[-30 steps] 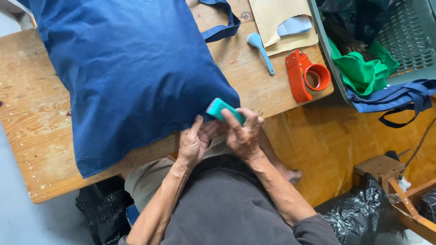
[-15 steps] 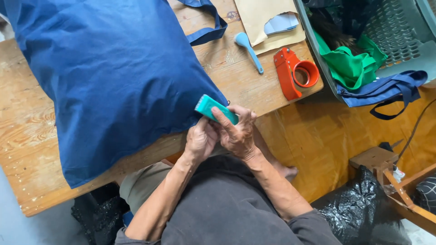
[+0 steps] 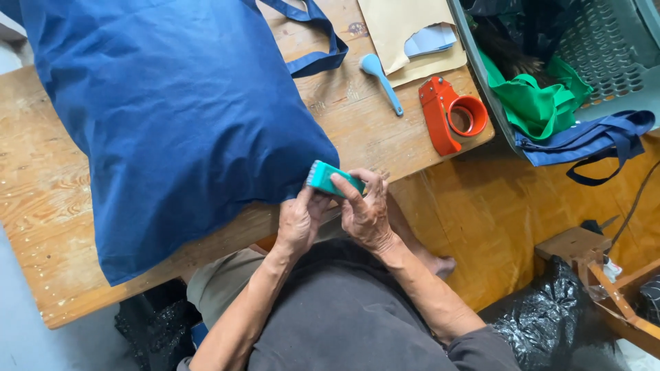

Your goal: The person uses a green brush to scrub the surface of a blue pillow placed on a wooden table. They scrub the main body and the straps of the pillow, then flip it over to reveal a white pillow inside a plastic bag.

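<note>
At near table edge: both hands on teal block (image 3: 335,180), just beside blue bag (image 3: 172,117).
Left hand (image 3: 300,221) and right hand (image 3: 366,209) pinch it; bag lies flat, nothing yet applied, by my reading.

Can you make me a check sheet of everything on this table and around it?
Surface: wooden table, worn, speckled pale near its edge.
Job's things: teal block at the table edge, beside the big blue cloth bag.
Clutter: orange tape dispenser, light blue spoon, torn brown envelope.
Grip: left hand and right hand both hold the teal block.
Cables: dark cable over the floor at right.
Surroundings: grey basket with green cloth, black plastic bag, orange floor.
</note>
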